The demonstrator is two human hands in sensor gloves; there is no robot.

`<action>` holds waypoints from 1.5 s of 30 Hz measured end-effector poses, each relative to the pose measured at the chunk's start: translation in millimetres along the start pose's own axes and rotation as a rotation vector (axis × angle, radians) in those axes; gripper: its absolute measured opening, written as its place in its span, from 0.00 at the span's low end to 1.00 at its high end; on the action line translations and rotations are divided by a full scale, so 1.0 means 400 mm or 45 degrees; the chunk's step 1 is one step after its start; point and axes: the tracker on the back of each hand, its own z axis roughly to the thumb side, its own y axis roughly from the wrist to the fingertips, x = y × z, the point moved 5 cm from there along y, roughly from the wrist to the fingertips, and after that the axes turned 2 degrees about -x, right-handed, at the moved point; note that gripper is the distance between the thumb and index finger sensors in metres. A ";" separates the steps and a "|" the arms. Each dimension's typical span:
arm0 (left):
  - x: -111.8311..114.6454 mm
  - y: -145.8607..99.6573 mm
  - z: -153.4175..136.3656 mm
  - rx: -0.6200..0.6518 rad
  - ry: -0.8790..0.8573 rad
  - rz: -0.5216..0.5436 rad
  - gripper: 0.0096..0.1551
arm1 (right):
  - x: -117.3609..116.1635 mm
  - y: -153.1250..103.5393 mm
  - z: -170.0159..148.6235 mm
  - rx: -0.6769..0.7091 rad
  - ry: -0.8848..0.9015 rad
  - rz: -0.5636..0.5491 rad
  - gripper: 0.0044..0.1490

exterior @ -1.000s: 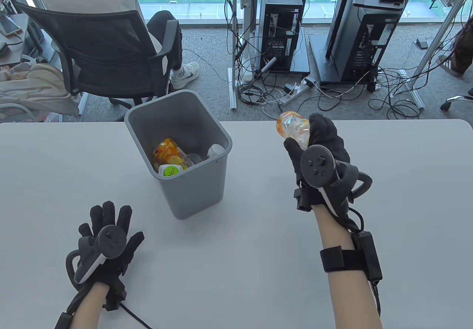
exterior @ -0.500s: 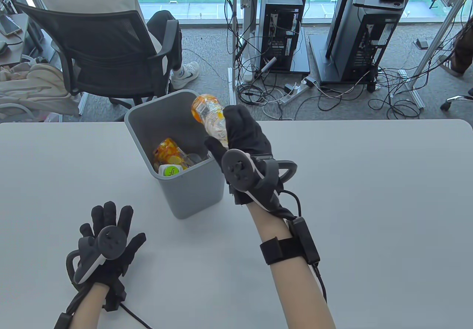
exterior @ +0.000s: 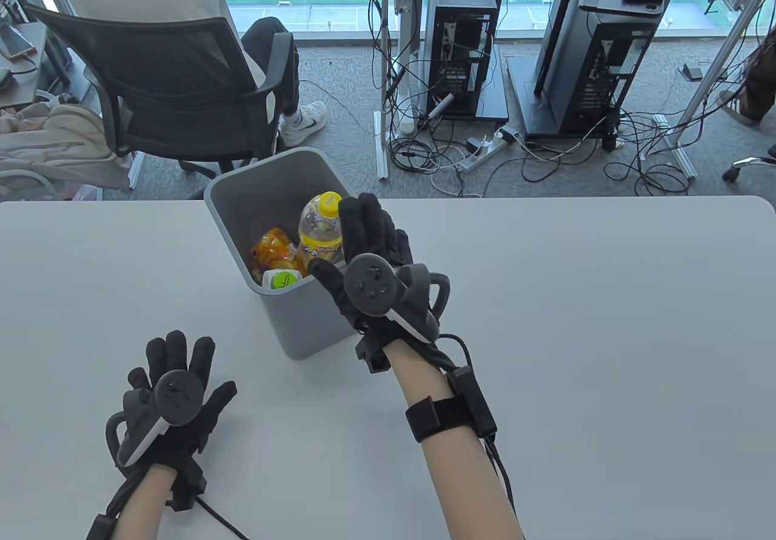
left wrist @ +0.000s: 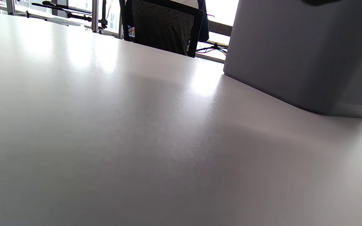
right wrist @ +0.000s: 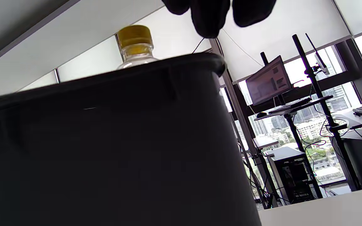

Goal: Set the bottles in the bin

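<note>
A grey bin (exterior: 315,322) stands on the white table (exterior: 545,322). A clear bottle with a yellow cap and yellow label (exterior: 321,225) stands upright inside it, neck above the rim. My right hand (exterior: 357,240) is over the bin's right rim beside that bottle, fingers stretched out and holding nothing. In the right wrist view the fingertips (right wrist: 209,15) hang apart from the yellow cap (right wrist: 135,39) behind the bin wall (right wrist: 105,141). An orange-labelled bottle (exterior: 276,249) and a green-topped one (exterior: 280,279) lie lower in the bin. My left hand (exterior: 176,370) rests flat on the table, fingers spread.
An office chair with a seated person (exterior: 176,73) is behind the table's far edge. Computer towers (exterior: 461,37) and cables lie on the floor beyond. The left wrist view shows bare table (left wrist: 137,141) and the bin's wall (left wrist: 294,53).
My right hand carried the bottle from the right over to the bin, let it go upright inside, and opened. The left hand stayed put.
</note>
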 end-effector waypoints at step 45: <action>0.025 0.001 0.028 -0.003 0.144 -0.040 0.49 | -0.129 -0.342 -0.414 -0.171 -0.464 0.259 0.50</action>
